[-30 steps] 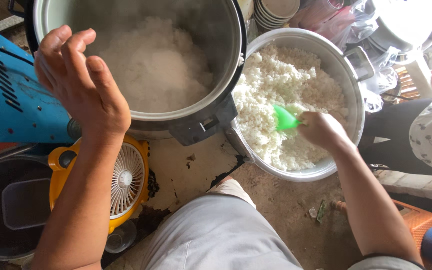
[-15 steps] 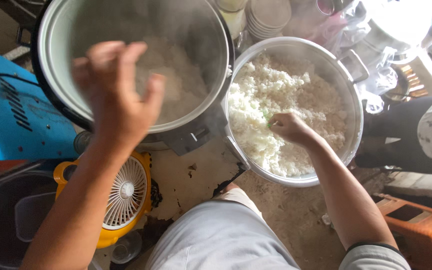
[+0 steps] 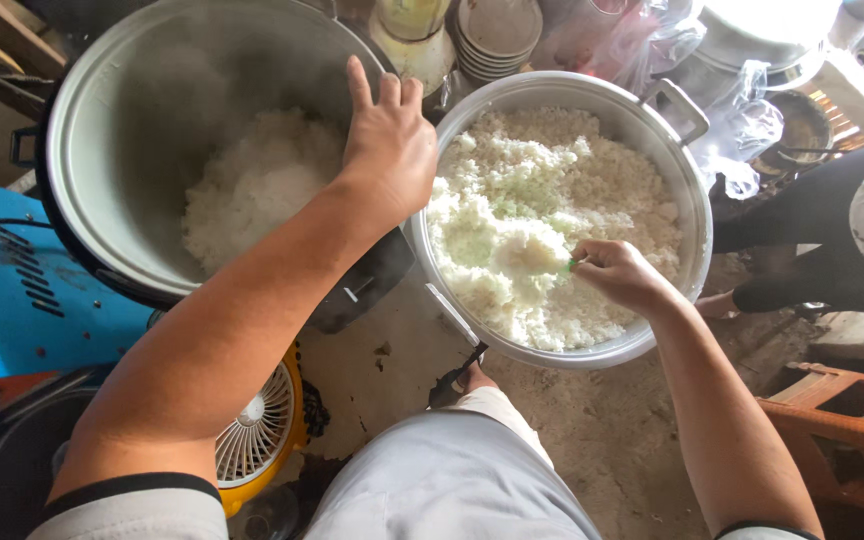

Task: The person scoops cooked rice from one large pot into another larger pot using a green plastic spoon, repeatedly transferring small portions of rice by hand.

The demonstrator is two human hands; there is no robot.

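My right hand (image 3: pixel 620 275) fingers grip green scoop (image 3: pixel 569 265) in rice pot (image 3: pixel 687 190); left hand (image 3: pixel 389 150) spread open steadies rim. Lift shallow, avoid spilling.

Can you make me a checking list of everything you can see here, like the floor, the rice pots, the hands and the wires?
Surface: bare dusty floor, stained.
Job's things: big cooker pot partly filled with white rice; metal basin heaped with rice; green scoop, mostly buried in the rice.
Clutter: stacked bowls, plastic bags, yellow fan, blue box.
Hands: left hand open over the cooker rim; right hand gripping the scoop.
Cables: black cord on the blue box.
Surroundings: another person at the right; orange crate.
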